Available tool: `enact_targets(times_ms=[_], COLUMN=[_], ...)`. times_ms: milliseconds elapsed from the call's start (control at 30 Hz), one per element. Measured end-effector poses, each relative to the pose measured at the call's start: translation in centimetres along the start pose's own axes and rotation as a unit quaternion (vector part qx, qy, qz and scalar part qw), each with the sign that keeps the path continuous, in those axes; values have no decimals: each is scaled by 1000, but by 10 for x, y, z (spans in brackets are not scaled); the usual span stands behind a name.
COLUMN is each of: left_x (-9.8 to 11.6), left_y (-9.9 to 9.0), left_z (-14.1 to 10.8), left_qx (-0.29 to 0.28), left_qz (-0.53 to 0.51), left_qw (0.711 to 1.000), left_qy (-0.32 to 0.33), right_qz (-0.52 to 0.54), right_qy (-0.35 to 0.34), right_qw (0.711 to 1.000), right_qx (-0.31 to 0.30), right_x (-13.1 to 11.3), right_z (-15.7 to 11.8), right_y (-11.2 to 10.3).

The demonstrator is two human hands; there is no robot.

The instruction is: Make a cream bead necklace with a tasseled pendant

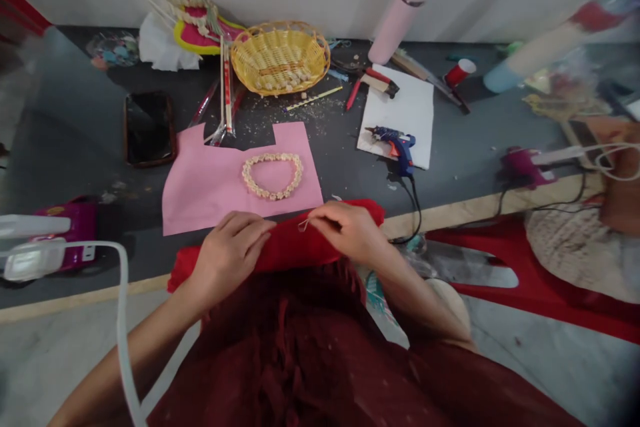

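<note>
A thin looped strand (303,225) is pinched between the thumb and forefinger of the right hand (351,230), above the red cloth (293,247) spread along the near edge of the dark table (336,117). Its small loop is hung just beyond the right fingertips, on the side toward the left hand (227,250), so that it is pointed leftward and downward from the grip, its long axis set on a slant. Whether it is made of thread or wire cannot be told. The thumb and forefinger of the left hand are pressed together, well short of the loop; whether a fine end is pinched there cannot be made out. Beyond the hands, a flower-bead string (273,195), closed into a ring, is laid on the pink sheet (205,180), its longer axis running left to right. Farther back a wicker basket (250,78) is placed, and to the right a blue glue gun (400,141) is rested on a white pad (421,107).
</note>
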State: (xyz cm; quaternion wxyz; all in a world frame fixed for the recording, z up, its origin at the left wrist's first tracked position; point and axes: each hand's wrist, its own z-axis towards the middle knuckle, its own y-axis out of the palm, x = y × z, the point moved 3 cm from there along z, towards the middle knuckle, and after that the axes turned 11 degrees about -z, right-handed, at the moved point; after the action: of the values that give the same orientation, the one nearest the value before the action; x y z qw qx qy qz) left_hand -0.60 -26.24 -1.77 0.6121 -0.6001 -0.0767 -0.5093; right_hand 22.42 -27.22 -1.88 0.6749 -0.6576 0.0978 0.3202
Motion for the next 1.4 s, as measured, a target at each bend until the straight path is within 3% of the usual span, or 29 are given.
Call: enact_targets(times_ms=[100, 167, 300, 467, 633, 1000, 1400], left_x=[-9, -14, -19, -17, -16, -16, -18], left_y=[2, 6, 13, 12, 13, 13, 15], left_z=[7, 10, 12, 13, 15, 19, 21], left_qx=[-4, -11, -24, -20, -25, -54, -50], left_qz=[114, 164, 219, 249, 261, 258, 261], left_qw=[992, 985, 975, 967, 964, 965, 964], left_qy=[50, 53, 32, 49, 41, 9, 14], right_qz=[-105, -176, -241, -158, -108, -148, -136], right_qy=[60, 80, 60, -26, -18, -74, -75], right_qw=[990, 978, 964, 986, 993, 983, 984], right_qx=[69, 80, 97, 43, 39, 85, 84], right_x=[26, 37, 33, 8, 7, 9, 10], right_z=[5, 9, 17, 29, 35, 33, 34], right_y=[-17, -23, -16, 15, 31, 36, 36])
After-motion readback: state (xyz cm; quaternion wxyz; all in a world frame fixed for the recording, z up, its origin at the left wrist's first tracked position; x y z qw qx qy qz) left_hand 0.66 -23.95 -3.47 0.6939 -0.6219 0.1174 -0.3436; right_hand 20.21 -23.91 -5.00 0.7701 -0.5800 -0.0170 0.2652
